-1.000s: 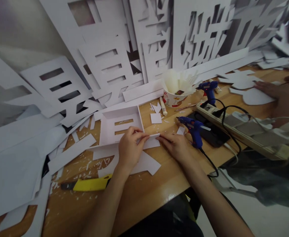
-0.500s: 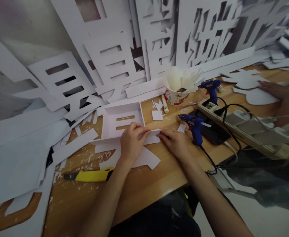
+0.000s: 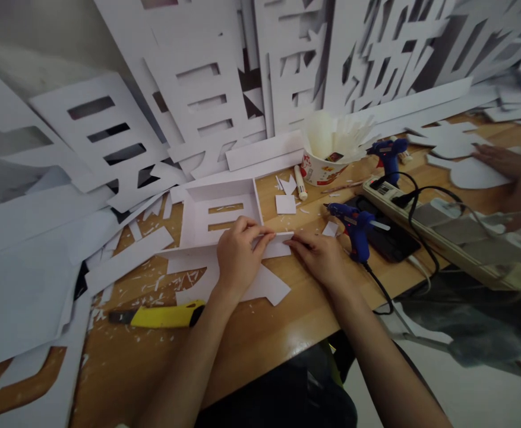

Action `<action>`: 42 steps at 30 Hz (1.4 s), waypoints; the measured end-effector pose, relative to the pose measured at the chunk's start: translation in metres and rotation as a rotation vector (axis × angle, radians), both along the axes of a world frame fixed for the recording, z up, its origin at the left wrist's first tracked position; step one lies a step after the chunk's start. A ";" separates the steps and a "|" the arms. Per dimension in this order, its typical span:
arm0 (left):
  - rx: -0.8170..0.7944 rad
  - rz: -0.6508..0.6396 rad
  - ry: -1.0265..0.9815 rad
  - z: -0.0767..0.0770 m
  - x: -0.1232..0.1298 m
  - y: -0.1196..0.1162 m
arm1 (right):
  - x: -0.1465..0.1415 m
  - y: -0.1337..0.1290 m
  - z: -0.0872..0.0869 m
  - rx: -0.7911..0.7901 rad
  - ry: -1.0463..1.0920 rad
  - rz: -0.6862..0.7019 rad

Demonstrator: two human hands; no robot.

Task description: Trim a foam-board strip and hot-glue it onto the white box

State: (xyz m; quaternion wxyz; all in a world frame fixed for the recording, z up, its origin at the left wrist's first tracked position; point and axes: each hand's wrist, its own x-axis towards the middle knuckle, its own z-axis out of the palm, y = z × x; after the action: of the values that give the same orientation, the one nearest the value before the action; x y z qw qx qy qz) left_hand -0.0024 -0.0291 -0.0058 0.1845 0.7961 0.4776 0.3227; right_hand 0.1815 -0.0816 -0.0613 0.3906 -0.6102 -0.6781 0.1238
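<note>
A white foam-board character [image 3: 267, 285] lies flat on the wooden table, with thin walls raised along its upper part like a shallow box [image 3: 221, 193]. My left hand [image 3: 241, 252] pinches a narrow white foam-board strip [image 3: 280, 238] standing at the box's near side. At the strip's right end, my right hand [image 3: 316, 252] pinches the edge between thumb and fingers. The palms hide part of the strip and board. Left of my left forearm lies a yellow utility knife [image 3: 166, 315]. To the right of my right hand is a blue glue gun [image 3: 353, 226] with a glue stick in it.
A paper tub of glue sticks [image 3: 325, 166] stands behind, near a second glue gun [image 3: 389, 156]. A power strip [image 3: 447, 238] with cables and a black phone [image 3: 391, 238] lie right. Cut white boards [image 3: 104, 137] lean behind. Another person's hand [image 3: 498, 163] rests at far right.
The view has shifted slightly. Both hands keep their pinch on the strip, which stays at nearly the same place against the box.
</note>
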 end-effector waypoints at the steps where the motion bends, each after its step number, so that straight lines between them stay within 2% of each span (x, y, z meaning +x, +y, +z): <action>1: -0.002 0.000 0.004 0.000 0.000 0.000 | 0.000 0.000 0.000 -0.005 0.002 0.001; 8: -0.010 -0.013 0.031 0.001 -0.001 0.001 | 0.001 0.001 0.000 -0.039 -0.007 0.009; 14: 0.048 -0.052 0.053 -0.002 -0.004 0.002 | 0.002 0.000 0.000 -0.075 0.006 0.016; 23: 0.097 -0.101 0.117 -0.001 -0.009 0.004 | -0.002 0.003 0.002 -0.080 0.120 0.042; 28: 0.096 -0.095 0.127 0.000 -0.008 0.004 | -0.005 -0.004 0.008 -0.051 0.231 -0.019; 34: 0.074 -0.098 0.116 0.000 -0.009 0.004 | -0.005 -0.005 0.015 0.055 0.287 -0.214; 42: 0.069 -0.119 0.086 -0.001 -0.009 0.006 | -0.012 0.001 0.014 -0.022 0.206 -0.072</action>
State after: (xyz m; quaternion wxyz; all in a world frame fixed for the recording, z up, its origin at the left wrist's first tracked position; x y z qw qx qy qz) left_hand -0.0116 -0.0232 -0.0070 0.1550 0.8422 0.4253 0.2930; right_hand 0.1696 -0.0808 -0.0471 0.4559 -0.6224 -0.6106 0.1790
